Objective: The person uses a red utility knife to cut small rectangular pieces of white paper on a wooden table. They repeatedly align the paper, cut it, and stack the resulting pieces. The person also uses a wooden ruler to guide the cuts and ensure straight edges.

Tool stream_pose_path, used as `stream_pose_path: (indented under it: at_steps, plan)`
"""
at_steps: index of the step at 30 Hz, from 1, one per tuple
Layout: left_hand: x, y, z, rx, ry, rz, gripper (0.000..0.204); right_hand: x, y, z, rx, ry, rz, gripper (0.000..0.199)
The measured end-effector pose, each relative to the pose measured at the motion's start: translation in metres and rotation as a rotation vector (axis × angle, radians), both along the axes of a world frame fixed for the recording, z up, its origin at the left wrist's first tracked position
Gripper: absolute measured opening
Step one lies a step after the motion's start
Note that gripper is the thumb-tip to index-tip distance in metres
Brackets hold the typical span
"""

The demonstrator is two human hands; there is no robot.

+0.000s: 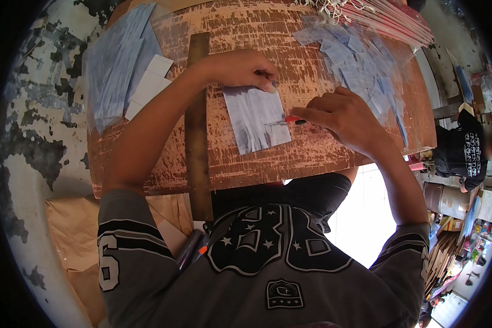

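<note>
A grey-white streaked rectangular sheet (255, 117), which looks like thin plastic film, lies on the worn brown table in front of me. My left hand (245, 69) grips its far edge, the thumb on top and the fingers curled in. From the right, my right hand (341, 120) holds a small tool (294, 119) with a red and black handle and a thin metal tip. That tip rests over the right part of the sheet; its exact kind is hard to make out. A long flat wooden strip (197, 126) lies just left of the sheet, passing under my left forearm.
Large bluish plastic sheets (117, 65) and white pieces (150, 82) lie at the left. Many small cut film pieces (361, 68) are heaped at the right, with a bundle of thin rods with white strings (388, 22) beyond. Another person (459, 153) is at the far right.
</note>
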State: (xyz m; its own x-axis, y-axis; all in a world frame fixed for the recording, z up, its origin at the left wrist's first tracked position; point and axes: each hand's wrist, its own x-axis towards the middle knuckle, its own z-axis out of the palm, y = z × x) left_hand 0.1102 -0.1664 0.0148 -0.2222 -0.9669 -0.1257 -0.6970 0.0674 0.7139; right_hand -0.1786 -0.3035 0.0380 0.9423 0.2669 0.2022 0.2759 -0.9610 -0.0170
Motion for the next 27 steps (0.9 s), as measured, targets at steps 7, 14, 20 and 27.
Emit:
stream_pose_path:
  at_steps: [7, 14, 20, 27]
  plan:
    - [0.0, 0.0, 0.001, 0.005, 0.01, -0.012, 0.029, 0.002, 0.004, 0.006, -0.042, -0.002, 0.009, 0.044]
    - [-0.001, -0.001, 0.003, 0.037, 0.004, -0.008, 0.029, -0.003, 0.001, 0.013, -0.166, 0.013, -0.029, 0.04]
    - [0.003, -0.003, -0.007, 0.003, 0.018, -0.041, 0.032, -0.008, -0.005, 0.018, -0.127, 0.043, -0.036, 0.04]
    - [-0.001, -0.001, 0.004, 0.068, 0.009, -0.014, 0.028, -0.012, -0.013, 0.022, -0.145, 0.06, -0.058, 0.039]
